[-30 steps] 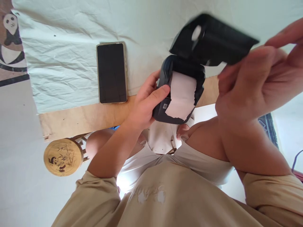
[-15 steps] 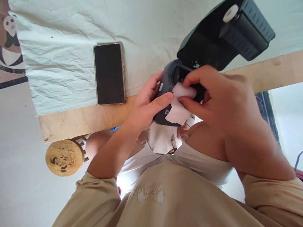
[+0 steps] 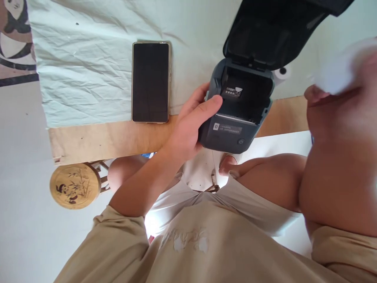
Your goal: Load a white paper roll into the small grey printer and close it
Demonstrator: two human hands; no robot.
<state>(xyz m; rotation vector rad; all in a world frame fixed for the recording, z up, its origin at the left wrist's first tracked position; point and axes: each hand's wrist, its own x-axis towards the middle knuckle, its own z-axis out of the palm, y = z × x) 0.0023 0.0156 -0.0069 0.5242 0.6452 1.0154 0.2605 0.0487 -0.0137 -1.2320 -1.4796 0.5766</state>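
L hand (image 3: 188, 129) wrapped round grey printer (image 3: 235, 114) at table edge, lid up, bay bare, R hand (image 3: 338, 98) off to its right, blurred, pinching white paper (image 3: 335, 72), phone (image 3: 150, 81) left of L hand on cloth (image 3: 88, 70).

Beige short-sleeved shirt (image 3: 206, 251) with a faint, possibly printed, whitish chest mark; white shorts (image 3: 188, 196).

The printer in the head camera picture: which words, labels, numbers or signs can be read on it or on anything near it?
Nothing can be read clearly.
Printer, front panel: a small square icon and a line of fine print, too small to read.
Inside its open paper bay: a white-on-black label, too blurred to read.
Phone: dark screen, no text.
Round wooden stool: a panda drawing, no words.
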